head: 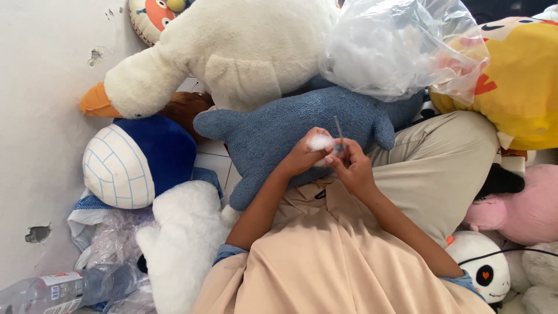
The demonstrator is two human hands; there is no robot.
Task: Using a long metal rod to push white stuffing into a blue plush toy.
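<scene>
Seen from above, a person in beige clothes sits among heaped soft toys beside a white wall [40,116]. A slate-blue plush animal with stubby flippers [279,136] lies across the lap, close under both hands, seemingly so it stays steady and within reach. The left hand [302,156] is curled narrowly, fingertips pinching a small tuft of white fluffy stuffing [319,142] just above the blue plush. The right hand [353,168] is also closed tight, pinching a thin grey stick-like tool [338,131] that points upward beside the tuft; what the tool is cannot be told. A clear plastic bag of white stuffing [395,52] rests just behind the blue plush. Around lie a large cream plush goose with an orange beak [232,52], a yellow plush [517,81], a navy-and-white round plush [136,160], a pink plush [523,209] and a clear plastic bottle [64,288].
</scene>
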